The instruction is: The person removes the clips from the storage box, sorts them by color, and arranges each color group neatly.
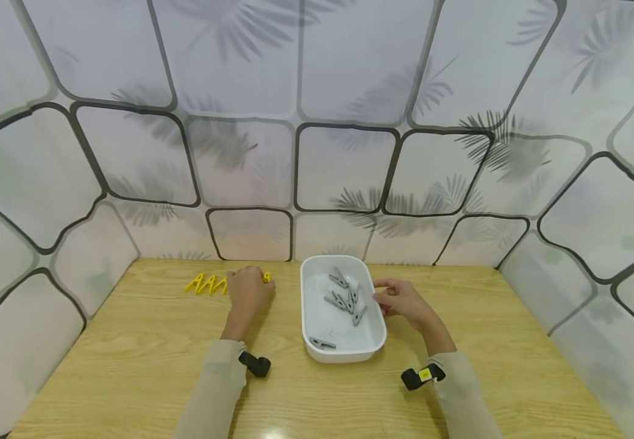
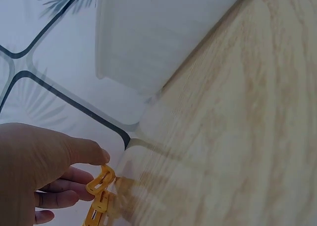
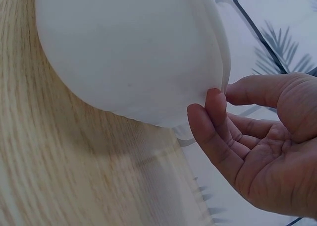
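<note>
A row of yellow clips (image 1: 210,283) stands on the worktop (image 1: 130,353) near the wall; at its right end the left hand's (image 1: 248,289) grip pinches a clip. Beside it, the white tub (image 1: 317,318) holds grey clips (image 1: 350,301), one lying apart in the near-left corner. The right hand's (image 1: 405,302) grip is clamped on the tub's right rim.

Table (image 1: 130,366): wood-grained, faintly glossy by the front edge. Tray (image 1: 319,318): smooth white plastic. Yellow clips (image 2: 100,209) near the back edge: plastic.
</note>
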`<control>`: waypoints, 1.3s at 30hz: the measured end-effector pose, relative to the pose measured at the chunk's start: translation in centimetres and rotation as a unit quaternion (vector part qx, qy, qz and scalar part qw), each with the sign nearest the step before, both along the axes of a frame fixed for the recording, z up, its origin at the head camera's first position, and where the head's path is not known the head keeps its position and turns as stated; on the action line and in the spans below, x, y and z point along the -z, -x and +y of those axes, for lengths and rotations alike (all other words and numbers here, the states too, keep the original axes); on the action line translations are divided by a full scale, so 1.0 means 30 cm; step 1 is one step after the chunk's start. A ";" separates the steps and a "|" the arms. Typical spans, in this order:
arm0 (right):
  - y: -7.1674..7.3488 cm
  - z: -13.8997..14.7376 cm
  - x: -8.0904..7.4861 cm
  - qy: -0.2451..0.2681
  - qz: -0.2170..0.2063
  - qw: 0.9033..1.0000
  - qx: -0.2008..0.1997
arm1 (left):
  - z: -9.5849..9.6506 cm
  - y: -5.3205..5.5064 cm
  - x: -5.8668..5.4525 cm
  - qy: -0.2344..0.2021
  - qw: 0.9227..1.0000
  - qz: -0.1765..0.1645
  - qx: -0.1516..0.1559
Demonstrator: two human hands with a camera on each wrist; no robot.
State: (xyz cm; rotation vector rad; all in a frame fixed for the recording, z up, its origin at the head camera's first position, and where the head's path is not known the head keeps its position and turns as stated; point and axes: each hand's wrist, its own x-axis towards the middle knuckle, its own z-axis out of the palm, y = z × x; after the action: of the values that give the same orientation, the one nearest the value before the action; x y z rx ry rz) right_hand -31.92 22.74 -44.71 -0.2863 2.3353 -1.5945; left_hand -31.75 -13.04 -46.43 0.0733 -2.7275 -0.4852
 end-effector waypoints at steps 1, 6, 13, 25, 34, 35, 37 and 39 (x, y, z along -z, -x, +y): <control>0.000 0.000 0.001 -0.001 0.001 1.000 0.000 | 0.002 -0.002 -0.001 0.000 1.000 0.000 0.001; 0.000 -0.002 0.001 0.001 0.002 1.000 -0.002 | 0.008 -0.003 0.003 -0.002 1.000 -0.008 -0.003; 0.001 -0.006 0.001 -0.003 0.000 1.000 -0.003 | 0.006 0.005 0.025 -0.010 1.000 -0.015 -0.011; 0.002 -0.006 -0.003 -0.004 -0.001 1.000 -0.001 | 0.003 0.008 0.038 -0.030 1.000 0.003 -0.010; 0.000 -0.008 -0.005 -0.004 -0.004 1.000 -0.002 | 0.003 0.012 0.042 -0.024 1.000 0.003 -0.009; 0.000 -0.009 -0.005 -0.005 -0.004 1.000 -0.002 | 0.003 0.013 0.042 -0.024 1.000 0.002 -0.010; -0.002 -0.009 -0.006 -0.005 -0.004 1.000 -0.001 | 0.002 0.015 0.043 -0.024 1.000 -0.001 -0.009; -0.003 -0.010 -0.006 -0.006 -0.003 1.000 0.000 | 0.002 0.016 0.043 -0.026 1.000 -0.003 -0.009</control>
State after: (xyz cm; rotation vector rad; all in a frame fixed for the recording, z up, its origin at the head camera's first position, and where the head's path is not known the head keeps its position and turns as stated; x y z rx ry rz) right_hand -31.84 22.44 -44.52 -0.2790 2.3399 -1.5785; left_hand -32.25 -12.97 -47.73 0.1133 -2.7183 -0.5507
